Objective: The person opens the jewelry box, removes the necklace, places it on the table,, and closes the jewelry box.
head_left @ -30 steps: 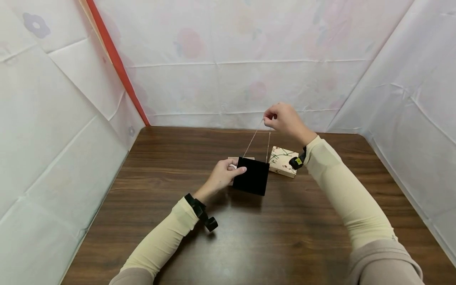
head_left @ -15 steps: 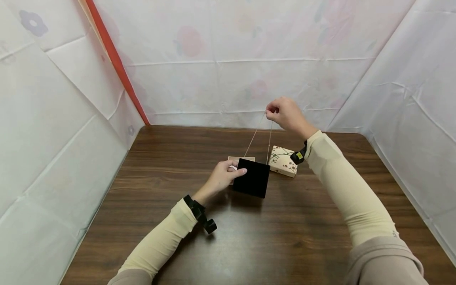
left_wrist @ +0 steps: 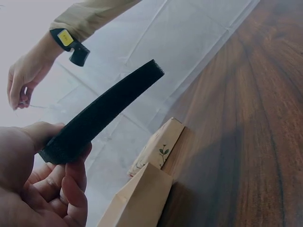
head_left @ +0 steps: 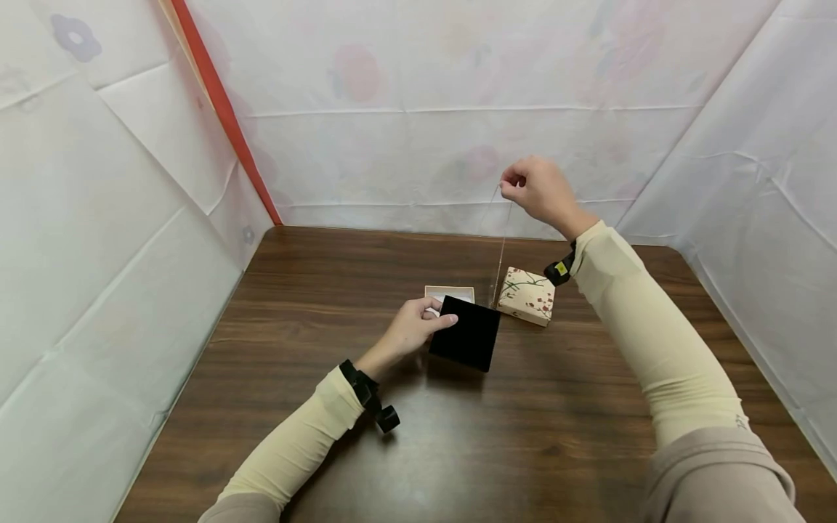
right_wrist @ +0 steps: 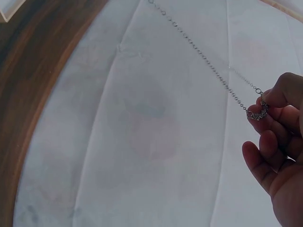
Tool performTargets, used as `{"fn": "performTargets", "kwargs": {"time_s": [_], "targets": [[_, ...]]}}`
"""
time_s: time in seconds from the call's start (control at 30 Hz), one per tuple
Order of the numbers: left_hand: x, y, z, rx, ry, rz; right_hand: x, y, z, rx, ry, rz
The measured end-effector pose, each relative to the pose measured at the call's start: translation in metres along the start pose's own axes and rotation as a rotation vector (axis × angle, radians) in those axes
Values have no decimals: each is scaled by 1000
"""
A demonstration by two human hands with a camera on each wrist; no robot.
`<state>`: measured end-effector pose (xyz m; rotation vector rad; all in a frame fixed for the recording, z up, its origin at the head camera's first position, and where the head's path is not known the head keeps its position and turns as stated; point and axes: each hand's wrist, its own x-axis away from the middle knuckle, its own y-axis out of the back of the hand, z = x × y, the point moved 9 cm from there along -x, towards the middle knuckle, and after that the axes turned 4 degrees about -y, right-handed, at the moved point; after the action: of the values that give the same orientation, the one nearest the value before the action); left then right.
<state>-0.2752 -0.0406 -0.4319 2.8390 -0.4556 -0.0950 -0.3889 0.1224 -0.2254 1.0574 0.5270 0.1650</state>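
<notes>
My left hand pinches a square black foam pad by its left edge, thumb on the face turned toward me. In the left wrist view the pad shows its thick side, tilted above the table. Higher up and to the right, my right hand pinches a fine silver necklace, whose chain hangs down toward the pad's top right corner. The right wrist view shows thumb and fingertip on a small sparkling curved pendant, with the chain running off both its ends.
Behind the pad lies an open cream box base, partly hidden by it. To its right sits a cream box lid printed with flowers and branches. Both rest on the brown wooden table, with pale fabric walls at the back and sides.
My right hand has risen and moved slightly right, drawing the necklace up; the chain's left strand has come away from the pad's top edge. My left hand stays nearly still, with the pad slightly lower.
</notes>
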Motion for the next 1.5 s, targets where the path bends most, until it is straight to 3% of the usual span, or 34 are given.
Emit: {"fn": "performTargets", "kwargs": {"time_s": [0.23, 0.47, 0.77, 1.2, 1.5], "targets": [[1, -2, 2, -3, -1, -3, -7, 13, 0, 45, 33, -30], [0, 2, 2, 5, 6, -24, -5, 19, -3, 47, 12, -36], [-1, 20, -4, 5, -41, -55, 2, 14, 2, 41, 13, 39], [-3, 27, -1, 1, 10, -88, 5, 13, -1, 40, 23, 70], [-4, 23, -4, -12, -34, -88, 4, 8, -1, 32, -5, 148]]}}
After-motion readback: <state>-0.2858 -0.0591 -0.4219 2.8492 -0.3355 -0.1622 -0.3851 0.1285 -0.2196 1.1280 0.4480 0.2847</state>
